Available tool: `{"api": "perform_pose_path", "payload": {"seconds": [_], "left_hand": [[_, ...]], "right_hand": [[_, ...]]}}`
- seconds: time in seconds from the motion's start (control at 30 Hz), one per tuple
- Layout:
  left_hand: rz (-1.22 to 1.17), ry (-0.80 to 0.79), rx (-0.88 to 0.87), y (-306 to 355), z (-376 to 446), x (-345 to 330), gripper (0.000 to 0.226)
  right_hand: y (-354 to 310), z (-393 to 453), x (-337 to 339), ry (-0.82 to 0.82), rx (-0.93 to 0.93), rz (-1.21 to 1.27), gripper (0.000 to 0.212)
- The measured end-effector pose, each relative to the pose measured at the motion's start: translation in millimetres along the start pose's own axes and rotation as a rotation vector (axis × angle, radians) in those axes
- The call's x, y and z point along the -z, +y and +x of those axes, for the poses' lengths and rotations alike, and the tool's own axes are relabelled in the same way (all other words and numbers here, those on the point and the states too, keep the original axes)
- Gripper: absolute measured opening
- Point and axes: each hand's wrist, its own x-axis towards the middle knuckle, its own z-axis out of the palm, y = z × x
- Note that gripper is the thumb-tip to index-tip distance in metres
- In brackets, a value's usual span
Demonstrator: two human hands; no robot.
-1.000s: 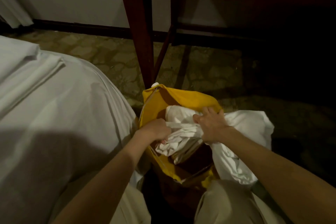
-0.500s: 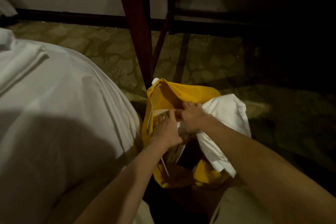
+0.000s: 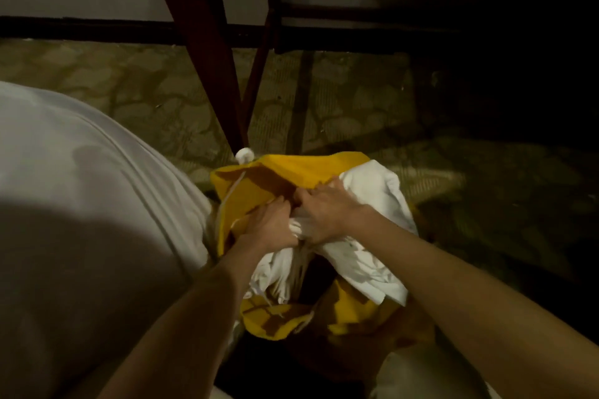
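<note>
Beside the bed (image 3: 81, 188), our left hand (image 3: 269, 223) clutches the bunched white cloth (image 3: 369, 262) in the yellow bag (image 3: 291, 168) mouth, and our right hand (image 3: 327, 214) grips it too. Careful: that loose fold over the right rim could slide out!

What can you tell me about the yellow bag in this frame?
The yellow bag looks like soft fabric, its mouth gaping upward, with a white drawstring along its left rim. It stands beside the white bed, just before a wooden table leg. A crumpled white cloth fills it and spills over its right side, gripped by the left hand and right hand.
</note>
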Motion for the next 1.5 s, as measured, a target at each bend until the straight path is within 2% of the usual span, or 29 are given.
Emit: {"api": "perform_pose_path", "payload": {"seconds": [0.07, 0.1, 0.17, 0.23, 0.33, 0.4, 0.47, 0.57, 0.7, 0.77, 0.87, 1.0, 1.07, 1.17, 1.23, 1.27, 1.37, 1.5], "left_hand": [[0.055, 0.024, -0.035, -8.2, -0.3, -2.9, 0.063], [0.066, 0.037, -0.047, -10.8, -1.2, -4.6, 0.065], [0.079, 0.037, -0.049, -14.4, -3.1, -9.1, 0.068], [0.100, 0.017, -0.062, -15.6, -4.8, -13.2, 0.068], [0.103, 0.016, -0.081, -17.5, -4.8, -15.7, 0.063], [0.067, 0.036, -0.056, -19.2, -4.2, -15.6, 0.063], [0.023, 0.046, -0.023, -21.3, -1.9, -16.2, 0.064], [-0.006, 0.041, -0.007, -22.1, 1.2, -17.1, 0.077], [0.036, 0.022, 0.011, -17.5, 3.9, -19.7, 0.083], [0.044, 0.007, 0.026, -16.9, 3.7, -22.1, 0.087], [0.041, -0.004, 0.003, -16.3, 1.9, -25.9, 0.109], [-0.010, 0.008, -0.117, -16.2, 1.1, -27.6, 0.135], [-0.095, 0.045, -0.117, -18.3, 3.5, -24.7, 0.129], [-0.170, 0.104, -0.003, -26.1, 9.0, -14.1, 0.098], [-0.154, 0.156, 0.023, -31.0, 12.5, -8.8, 0.082], [-0.164, 0.170, 0.026, -31.4, 13.0, -7.1, 0.077], [-0.173, 0.165, 0.027, -29.8, 14.8, -6.9, 0.070], [-0.174, 0.178, 0.028, -31.1, 19.2, -5.5, 0.066]], "right_hand": [[13.5, -1.7, 8.3, -0.098, -0.045, 0.033, 0.096], [19.3, -1.8, 12.6, -0.148, -0.071, 0.060, 0.095], [28.9, 2.8, 18.4, -0.176, -0.128, 0.125, 0.072], [35.5, 9.3, 20.7, -0.135, -0.201, 0.127, 0.050], [38.7, 14.1, 19.4, -0.122, -0.254, 0.101, 0.048], [46.1, 13.2, 16.1, -0.108, -0.310, 0.131, 0.059], [61.6, 2.8, 12.3, -0.087, -0.372, 0.222, 0.083], [87.6, -17.9, -8.4, -0.010, -0.457, 0.646, 0.110], [78.5, -33.6, -51.4, -0.041, -0.752, 1.146, 0.138], [70.7, -33.1, -64.2, 0.061, -0.823, 1.233, 0.125], [71.4, -30.4, -63.6, 0.166, -0.820, 1.173, 0.105], [70.3, -28.2, -53.2, 0.169, -0.691, 1.055, 0.106], [70.4, -26.4, -51.8, 0.204, -0.676, 1.034, 0.099], [70.2, -29.4, -55.3, 0.215, -0.587, 1.145, 0.079], [74.6, -31.2, -69.1, 0.300, -0.529, 1.030, 0.062], [75.6, -33.1, -72.5, 0.306, -0.558, 0.966, 0.055], [75.2, -33.1, -90.2, 0.182, -0.690, 0.866, 0.049], [73.1, -46.7, -78.7, 0.065, -0.787, 0.974, 0.035]]}}
